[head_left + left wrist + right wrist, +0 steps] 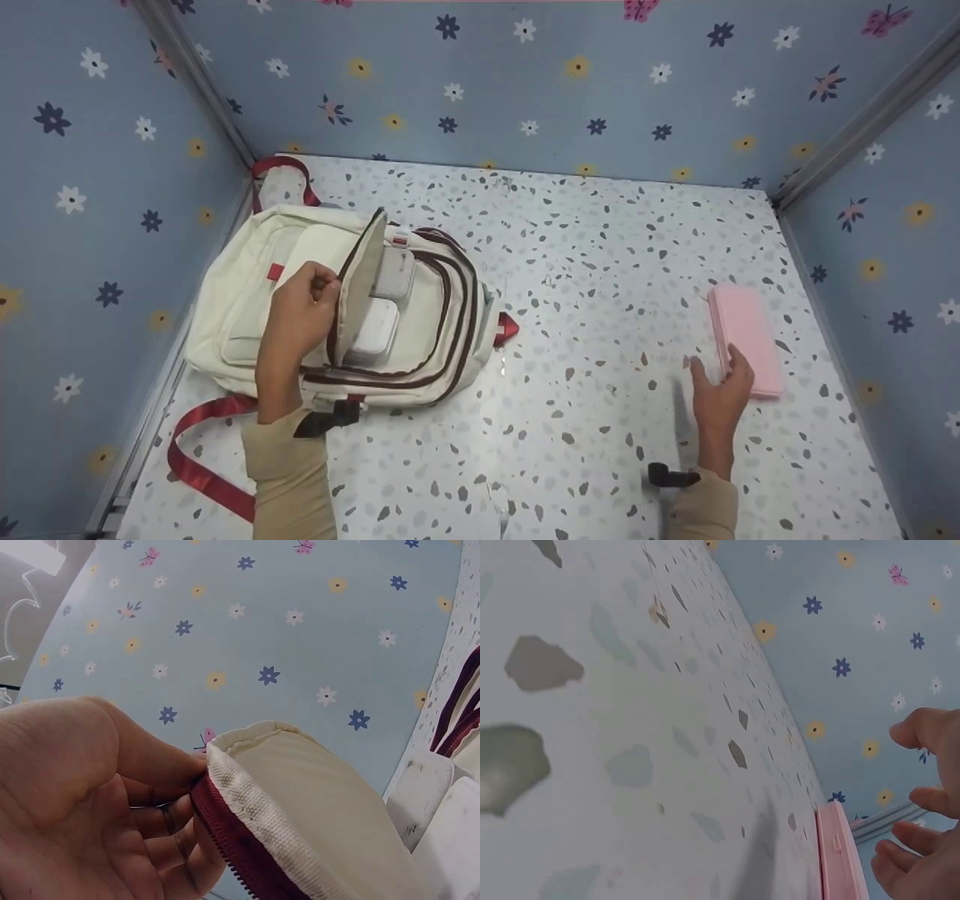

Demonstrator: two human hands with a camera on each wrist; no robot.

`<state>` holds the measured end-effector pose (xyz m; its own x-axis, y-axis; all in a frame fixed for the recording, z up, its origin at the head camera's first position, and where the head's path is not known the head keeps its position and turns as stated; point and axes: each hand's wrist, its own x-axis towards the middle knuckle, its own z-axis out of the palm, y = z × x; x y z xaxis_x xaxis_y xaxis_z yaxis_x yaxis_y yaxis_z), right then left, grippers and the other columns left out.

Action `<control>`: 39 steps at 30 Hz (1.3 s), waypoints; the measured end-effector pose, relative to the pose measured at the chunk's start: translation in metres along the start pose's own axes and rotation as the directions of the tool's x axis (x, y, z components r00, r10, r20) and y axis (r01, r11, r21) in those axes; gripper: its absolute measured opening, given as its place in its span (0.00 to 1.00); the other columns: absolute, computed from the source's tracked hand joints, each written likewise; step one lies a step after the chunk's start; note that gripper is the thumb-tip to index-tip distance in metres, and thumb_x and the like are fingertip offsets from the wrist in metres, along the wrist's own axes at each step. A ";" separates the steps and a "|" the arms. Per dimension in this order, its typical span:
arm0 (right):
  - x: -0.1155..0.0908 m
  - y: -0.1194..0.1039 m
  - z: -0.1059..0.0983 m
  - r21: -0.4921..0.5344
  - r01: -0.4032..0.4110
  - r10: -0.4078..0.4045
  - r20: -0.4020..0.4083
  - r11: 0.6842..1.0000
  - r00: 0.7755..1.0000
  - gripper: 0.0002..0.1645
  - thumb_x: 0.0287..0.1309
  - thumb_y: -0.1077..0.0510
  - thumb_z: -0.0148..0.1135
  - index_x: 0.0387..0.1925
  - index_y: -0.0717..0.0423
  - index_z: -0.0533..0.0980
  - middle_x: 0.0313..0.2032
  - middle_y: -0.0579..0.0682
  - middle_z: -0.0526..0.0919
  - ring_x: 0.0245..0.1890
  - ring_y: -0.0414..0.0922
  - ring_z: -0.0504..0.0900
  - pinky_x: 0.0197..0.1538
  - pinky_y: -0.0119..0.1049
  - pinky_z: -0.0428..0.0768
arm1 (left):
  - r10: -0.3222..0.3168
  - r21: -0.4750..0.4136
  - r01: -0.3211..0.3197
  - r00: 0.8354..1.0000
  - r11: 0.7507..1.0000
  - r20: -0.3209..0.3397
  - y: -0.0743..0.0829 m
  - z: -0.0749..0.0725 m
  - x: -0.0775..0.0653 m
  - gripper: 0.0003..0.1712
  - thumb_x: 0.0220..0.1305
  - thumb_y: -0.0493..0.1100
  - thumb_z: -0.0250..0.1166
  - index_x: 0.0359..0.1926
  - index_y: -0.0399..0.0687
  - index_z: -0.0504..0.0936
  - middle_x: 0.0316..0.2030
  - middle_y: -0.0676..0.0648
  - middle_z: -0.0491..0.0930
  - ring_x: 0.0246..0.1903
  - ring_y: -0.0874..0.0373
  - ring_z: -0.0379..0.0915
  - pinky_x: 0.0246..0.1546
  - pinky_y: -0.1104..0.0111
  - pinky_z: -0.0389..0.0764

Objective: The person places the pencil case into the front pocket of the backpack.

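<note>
A cream backpack with dark red zips lies on the speckled table at the left. My left hand pinches the zipped edge of its front pocket flap between thumb and fingers and holds it raised. Inside the opened pocket sit two white box-like items, a rear one and a front one. Over at the right, my right hand is at the near left side of a pink oblong case, fingers spread and relaxed. In the right wrist view the fingers appear apart, with nothing between them.
Red straps extend from the backpack toward the table's near left and far left. A red tab sticks out at its right end. Flower-patterned panels wall the speckled table at the back and both sides.
</note>
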<state>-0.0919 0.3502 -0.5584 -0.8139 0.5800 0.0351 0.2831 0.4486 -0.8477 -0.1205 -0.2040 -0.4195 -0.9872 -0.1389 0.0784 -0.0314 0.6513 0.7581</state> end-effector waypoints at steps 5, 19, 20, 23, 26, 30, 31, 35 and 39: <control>0.011 0.005 -0.013 -0.062 -0.117 0.112 -0.071 0.991 0.991 0.41 0.63 0.48 0.57 0.71 0.54 0.54 0.71 0.57 0.52 0.72 0.52 0.53 0.73 0.48 0.51 | -0.004 -0.008 0.004 1.000 1.000 0.005 0.001 -0.001 0.000 0.08 0.69 0.36 0.52 0.43 0.34 0.74 0.35 0.38 0.76 0.36 0.49 0.70 0.39 0.62 0.67; 0.037 0.028 -0.031 -0.219 -0.257 0.246 -0.074 0.941 0.966 0.51 0.59 0.47 0.58 0.74 0.61 0.44 0.73 0.64 0.38 0.74 0.59 0.38 0.73 0.53 0.42 | -0.007 -0.001 0.007 1.000 1.000 0.006 0.002 -0.002 -0.002 0.07 0.69 0.36 0.53 0.42 0.35 0.74 0.35 0.37 0.77 0.36 0.49 0.71 0.39 0.61 0.67; 0.038 0.029 -0.031 -0.236 -0.267 0.259 -0.064 0.934 0.964 0.52 0.59 0.47 0.58 0.74 0.60 0.43 0.73 0.64 0.37 0.74 0.59 0.38 0.73 0.52 0.42 | -0.007 -0.001 0.007 1.000 1.000 0.005 0.002 -0.001 -0.001 0.07 0.69 0.36 0.53 0.42 0.35 0.74 0.35 0.37 0.77 0.36 0.49 0.71 0.40 0.61 0.67; 0.041 0.031 -0.034 -0.255 -0.291 0.292 -0.036 0.922 0.956 0.54 0.59 0.47 0.58 0.74 0.60 0.39 0.73 0.64 0.35 0.74 0.59 0.37 0.73 0.52 0.42 | -0.006 -0.005 0.007 1.000 1.000 0.005 0.003 -0.001 -0.001 0.07 0.69 0.36 0.53 0.42 0.35 0.74 0.35 0.37 0.77 0.37 0.49 0.71 0.40 0.61 0.67; 0.044 0.032 -0.036 -0.236 -0.312 0.318 -0.015 0.920 0.948 0.56 0.59 0.48 0.59 0.74 0.58 0.36 0.73 0.63 0.36 0.73 0.59 0.40 0.73 0.52 0.45 | -0.006 -0.007 0.006 1.000 1.000 0.007 0.003 -0.002 -0.001 0.07 0.69 0.36 0.53 0.42 0.35 0.74 0.35 0.37 0.77 0.37 0.49 0.71 0.40 0.60 0.67; 0.047 0.034 -0.038 -0.216 -0.331 0.340 0.007 0.919 0.940 0.58 0.57 0.50 0.61 0.74 0.58 0.33 0.72 0.62 0.37 0.72 0.59 0.44 0.72 0.53 0.48 | -0.008 -0.006 0.008 1.000 1.000 0.010 0.004 -0.002 -0.001 0.07 0.69 0.36 0.52 0.42 0.35 0.74 0.35 0.37 0.76 0.37 0.49 0.71 0.41 0.60 0.67; 0.048 0.035 -0.039 -0.220 -0.336 0.348 0.016 0.916 0.937 0.59 0.57 0.50 0.61 0.74 0.58 0.32 0.72 0.62 0.36 0.72 0.59 0.44 0.72 0.53 0.48 | -0.009 -0.006 0.009 1.000 1.000 0.010 0.004 -0.002 -0.001 0.07 0.69 0.36 0.52 0.42 0.35 0.74 0.35 0.37 0.76 0.37 0.49 0.71 0.41 0.60 0.67; 0.051 0.037 -0.041 -0.245 -0.353 0.375 0.049 0.903 0.926 0.61 0.58 0.48 0.60 0.73 0.57 0.29 0.73 0.62 0.33 0.73 0.60 0.41 0.72 0.55 0.46 | -0.014 -0.006 0.014 1.000 1.000 0.015 0.005 -0.002 -0.001 0.08 0.69 0.36 0.52 0.42 0.35 0.74 0.35 0.38 0.76 0.37 0.49 0.70 0.39 0.61 0.67; 0.052 0.037 -0.041 -0.252 -0.359 0.384 0.055 0.899 0.922 0.61 0.57 0.49 0.61 0.73 0.58 0.29 0.73 0.62 0.32 0.73 0.60 0.41 0.73 0.53 0.45 | -0.017 -0.007 0.017 1.000 1.000 0.016 0.004 -0.002 -0.001 0.08 0.69 0.36 0.52 0.42 0.34 0.74 0.35 0.38 0.76 0.36 0.50 0.70 0.39 0.62 0.67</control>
<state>-0.1034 0.4250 -0.5666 -0.6693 0.6697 -0.3219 0.6745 0.3659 -0.6412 -0.1197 -0.2025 -0.4155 -0.9890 -0.1373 0.0552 -0.0468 0.6440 0.7636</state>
